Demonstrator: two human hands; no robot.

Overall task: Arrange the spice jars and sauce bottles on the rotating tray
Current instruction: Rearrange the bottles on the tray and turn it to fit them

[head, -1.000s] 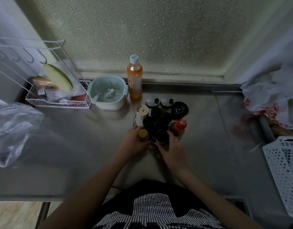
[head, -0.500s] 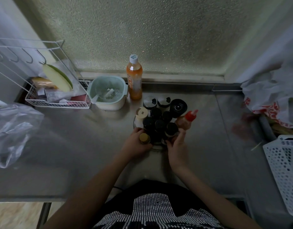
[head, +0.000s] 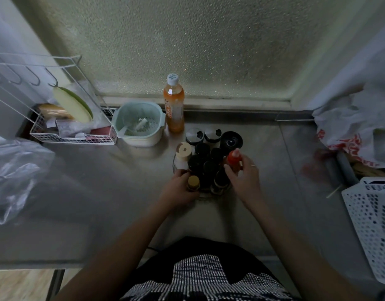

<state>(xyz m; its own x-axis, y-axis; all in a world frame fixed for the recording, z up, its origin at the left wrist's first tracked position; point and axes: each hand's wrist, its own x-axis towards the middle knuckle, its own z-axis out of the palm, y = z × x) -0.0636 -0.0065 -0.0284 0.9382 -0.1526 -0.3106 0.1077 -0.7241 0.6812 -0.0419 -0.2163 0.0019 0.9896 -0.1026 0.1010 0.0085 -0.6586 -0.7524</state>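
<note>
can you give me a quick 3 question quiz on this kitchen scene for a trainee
1. True or false: the right hand grips the red-capped sauce bottle.
2. Which stands outside the jar cluster, by the window? A) the orange drink bottle B) the gold-lidded jar C) the cream-lidded jar
3. Fill in: the left hand holds the ____-lidded jar.

Key: 1 true; 2 A; 3 gold
</note>
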